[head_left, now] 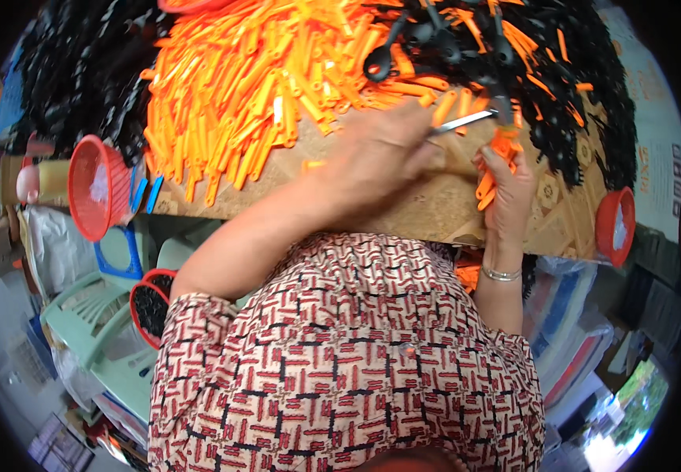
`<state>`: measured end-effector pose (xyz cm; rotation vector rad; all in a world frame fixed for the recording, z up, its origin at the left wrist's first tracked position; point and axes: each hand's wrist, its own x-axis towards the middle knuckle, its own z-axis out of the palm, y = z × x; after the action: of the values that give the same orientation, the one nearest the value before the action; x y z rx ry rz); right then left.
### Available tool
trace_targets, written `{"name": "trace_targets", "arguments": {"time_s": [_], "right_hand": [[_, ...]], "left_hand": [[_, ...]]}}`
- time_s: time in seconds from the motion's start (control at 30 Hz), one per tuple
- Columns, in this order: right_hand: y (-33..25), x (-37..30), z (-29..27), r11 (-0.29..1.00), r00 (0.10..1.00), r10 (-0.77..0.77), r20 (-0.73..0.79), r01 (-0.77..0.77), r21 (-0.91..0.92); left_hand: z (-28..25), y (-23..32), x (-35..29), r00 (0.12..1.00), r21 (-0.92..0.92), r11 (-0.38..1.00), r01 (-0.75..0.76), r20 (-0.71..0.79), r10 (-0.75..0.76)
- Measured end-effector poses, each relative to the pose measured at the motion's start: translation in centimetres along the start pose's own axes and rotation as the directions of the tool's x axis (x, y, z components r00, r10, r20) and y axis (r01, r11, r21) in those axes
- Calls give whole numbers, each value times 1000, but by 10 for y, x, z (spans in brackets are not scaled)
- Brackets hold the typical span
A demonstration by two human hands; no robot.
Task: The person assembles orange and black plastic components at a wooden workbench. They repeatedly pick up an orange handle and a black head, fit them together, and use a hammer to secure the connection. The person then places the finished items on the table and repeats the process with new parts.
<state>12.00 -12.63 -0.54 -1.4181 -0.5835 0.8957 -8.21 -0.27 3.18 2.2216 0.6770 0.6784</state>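
My left hand [391, 149] reaches across the table, blurred by motion, its fingers closed around a slim, shiny metal piece [468, 121]. That piece points right, its tip beside a dark, flat-ended part [502, 108]; whether they touch I cannot tell. To the right, my right hand [511, 185] is closed around several orange plastic handles [505, 146], which stick out above and below the fingers. A large heap of loose orange handles [238, 98] lies beyond and left of my left hand. Black plastic pieces with rounded, spoon-like ends [448, 49] lie beyond my hands, mixed with orange ones.
The brown patterned tabletop [317, 149] ends close to my body. Black pieces are piled at the far left [81, 86] and right [600, 102]. A red basket [95, 187] stands left, a red bowl [615, 226] at the right edge. A green chair [92, 315] is lower left.
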Motion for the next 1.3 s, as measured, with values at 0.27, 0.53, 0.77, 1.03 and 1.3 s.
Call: {"name": "trace_targets", "arguments": {"time_s": [0.27, 0.53, 0.77, 1.03, 1.3], "right_hand": [[-15, 31, -62, 99, 792, -570, 217, 329, -939], [-9, 44, -82, -181, 768, -568, 295, 233, -955], [-7, 22, -57, 312, 769, -637, 46, 313, -897], [-4, 12, -36, 932, 959, -200, -203, 122, -342], [8, 10, -49, 715, 852, 228, 471, -475, 513]], "left_hand": [[-38, -53, -9, 934, 586, 730, -350, 275, 228], [-51, -49, -23, 920, 547, 745, -382, 300, 251], [4, -36, 37, 995, 357, 934, -18, -87, 52], [-10, -64, 75, 991, 369, 922, 113, -103, -81], [-45, -34, 25, 878, -495, 809, 318, -168, -448]]}}
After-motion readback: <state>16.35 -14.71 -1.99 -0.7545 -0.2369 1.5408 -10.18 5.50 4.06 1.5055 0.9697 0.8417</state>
